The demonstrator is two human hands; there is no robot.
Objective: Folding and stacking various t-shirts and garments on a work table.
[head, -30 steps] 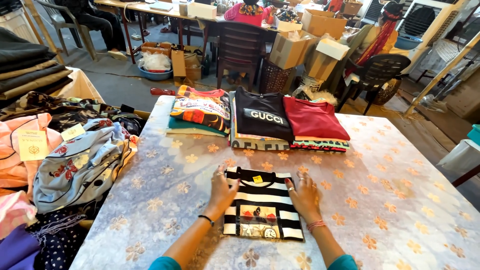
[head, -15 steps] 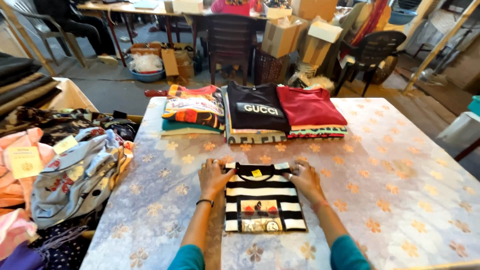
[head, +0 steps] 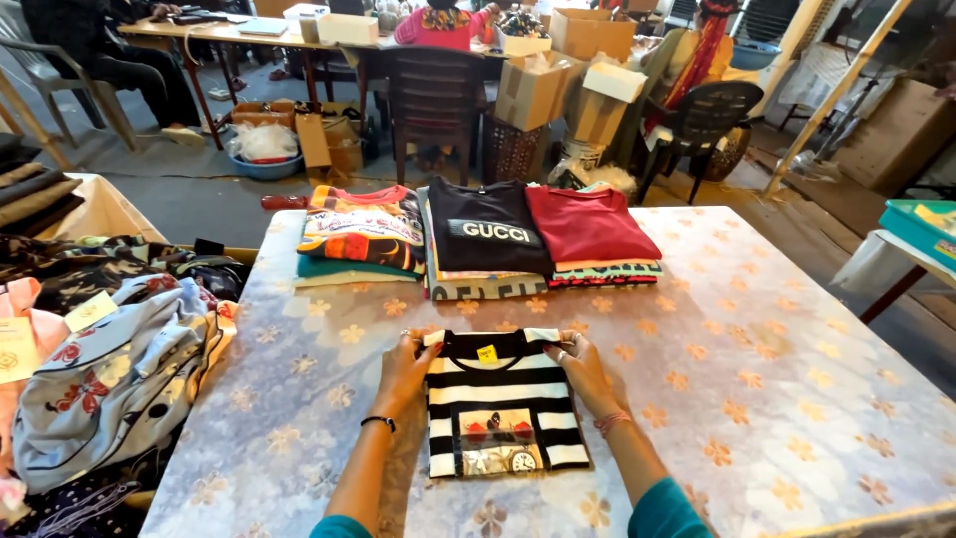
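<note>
A folded black-and-white striped shirt (head: pixel 503 413) with a small yellow tag at its collar lies on the table in front of me. My left hand (head: pixel 406 369) grips its upper left corner. At the upper right corner my right hand (head: pixel 583 367) holds the fabric the same way. Beyond the shirt, three stacks of folded shirts sit side by side: a multicoloured stack (head: pixel 360 234), a stack topped by a black shirt (head: pixel 486 234) and a stack topped by a red shirt (head: pixel 588 224).
The table (head: pixel 757 369) has a pale cloth with orange flowers. A heap of loose clothes (head: pixel 110 369) lies at its left edge. Behind stand dark chairs (head: pixel 433 100), cardboard boxes (head: pixel 563 85) and seated people at another table.
Both hands have slid up from the shirt's sides to its top corners and now pinch the fabric there. The view has tilted slightly.
</note>
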